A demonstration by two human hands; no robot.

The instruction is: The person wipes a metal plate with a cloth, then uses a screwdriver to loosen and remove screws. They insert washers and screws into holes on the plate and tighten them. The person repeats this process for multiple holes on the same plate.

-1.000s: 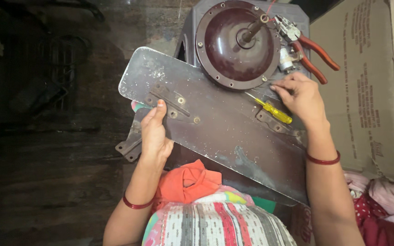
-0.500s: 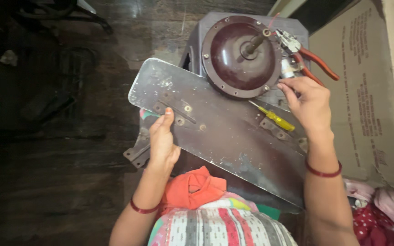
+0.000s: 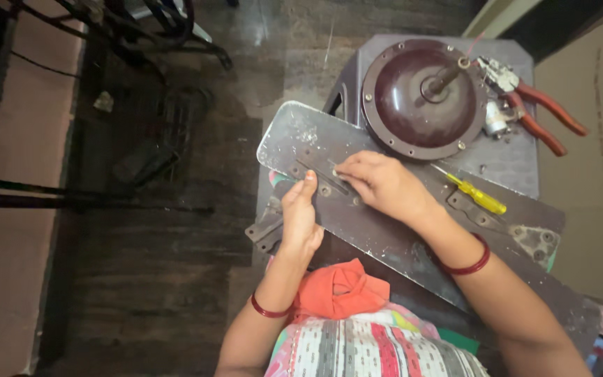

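Grey stool (image 3: pixel 507 164), round motor housing (image 3: pixel 423 98), pliers (image 3: pixel 542 112), yellow screwdriver (image 3: pixel 479 197)

Home repair spot: pliers (image 3: pixel 539 112), fan motor (image 3: pixel 423 98)

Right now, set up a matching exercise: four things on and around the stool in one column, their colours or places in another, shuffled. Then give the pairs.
Things:
1. screwdriver
2. pliers
3. motor housing
4. right hand

Descriptions:
A. round, dark maroon, on the stool
B. yellow handle, lying on the blade
C. red handles, at the stool's far right
D. fingertips on the blade's bracket

Pairs: 1-B, 2-C, 3-A, 4-D
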